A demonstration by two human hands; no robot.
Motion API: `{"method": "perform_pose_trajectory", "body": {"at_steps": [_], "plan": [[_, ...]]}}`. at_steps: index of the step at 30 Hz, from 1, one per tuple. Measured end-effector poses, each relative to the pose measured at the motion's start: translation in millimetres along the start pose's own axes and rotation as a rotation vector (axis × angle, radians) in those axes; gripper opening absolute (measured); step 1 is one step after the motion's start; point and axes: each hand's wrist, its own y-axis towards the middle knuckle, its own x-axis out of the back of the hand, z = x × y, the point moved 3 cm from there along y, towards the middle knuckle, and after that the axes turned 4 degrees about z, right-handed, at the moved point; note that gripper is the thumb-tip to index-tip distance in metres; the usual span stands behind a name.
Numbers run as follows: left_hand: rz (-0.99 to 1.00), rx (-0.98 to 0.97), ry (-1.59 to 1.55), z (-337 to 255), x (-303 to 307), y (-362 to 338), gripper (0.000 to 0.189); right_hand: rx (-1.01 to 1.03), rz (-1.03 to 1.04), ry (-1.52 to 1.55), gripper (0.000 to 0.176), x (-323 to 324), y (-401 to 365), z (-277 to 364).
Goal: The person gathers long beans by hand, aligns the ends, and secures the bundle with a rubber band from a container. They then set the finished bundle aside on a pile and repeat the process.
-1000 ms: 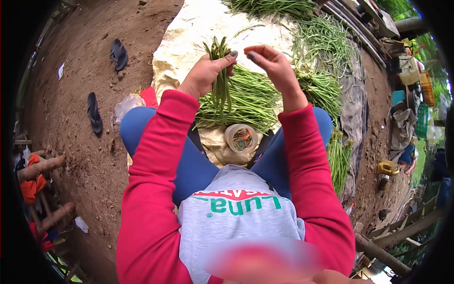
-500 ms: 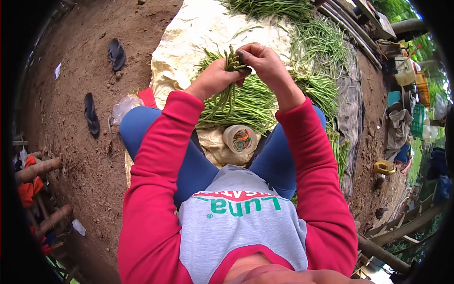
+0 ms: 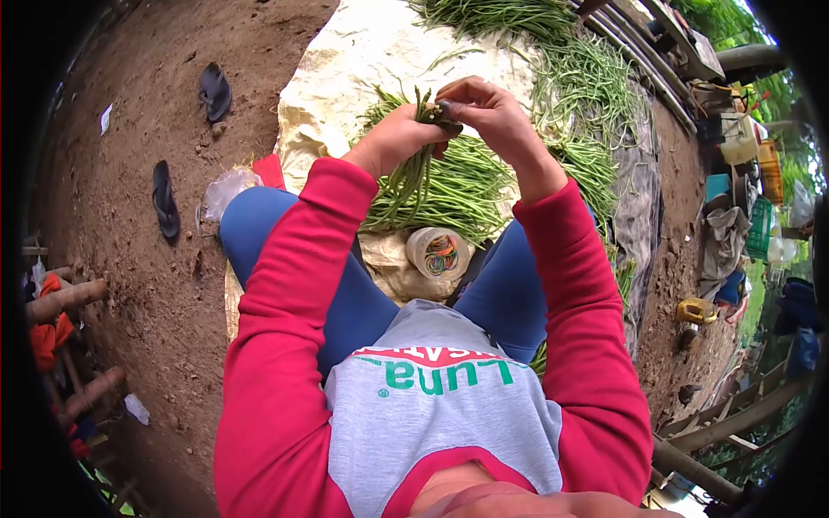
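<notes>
My left hand (image 3: 399, 138) is closed around a bunch of long green beans (image 3: 416, 177), their ends gathered above my fist and the rest hanging below. Close against the bunch's upper end, my right hand (image 3: 490, 110) has its thumb and fingers bent together in a pinch. What lies between those fingertips is too small to make out. Beneath both hands spreads a pile of long beans (image 3: 471, 186). Between my knees stands a round clear tub (image 3: 415, 250) of coloured rubber bands (image 3: 441, 254).
More long beans (image 3: 587, 78) lie to the right and at the far end of the pale sheet (image 3: 332, 69). Black flip-flops (image 3: 166, 203) rest on the dirt at left. A yellow jug (image 3: 696, 311) and a green crate (image 3: 760, 229) are at right.
My right hand has shifted slightly right, its fingers more curled beside the bean ends. My left hand keeps its hold on the bunch, nearly in place.
</notes>
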Motion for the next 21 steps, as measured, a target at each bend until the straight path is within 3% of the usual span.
{"method": "perform_pose_trajectory", "body": {"at_steps": [3,6,8,15,17,20,21], "plan": [[-0.034,0.036,0.046,1.8,-1.1,0.4,0.016,-0.072,0.033,0.015,0.019,0.5,-1.2,-8.2],[-0.109,0.077,0.122,7.3,3.2,5.2,0.015,0.205,-0.075,-0.423,0.027,3.3,-6.2,18.9],[-0.144,0.03,0.014,11.7,6.8,8.1,0.015,0.151,0.032,-0.255,0.024,0.6,-8.6,22.6],[-0.102,0.052,0.101,14.0,2.7,10.2,0.011,0.124,-0.005,-0.276,0.016,-6.2,-0.8,19.0],[-0.088,0.045,0.073,19.7,5.7,12.8,0.01,0.161,-0.011,-0.56,0.018,-8.6,-0.5,10.5],[-0.104,0.038,0.055,22.0,7.2,13.1,0.013,0.068,0.054,-0.498,0.024,-9.3,0.7,21.2],[-0.105,0.038,0.055,22.6,8.7,13.5,0.013,-0.074,0.066,-0.257,0.029,-6.0,3.2,14.9]]}}
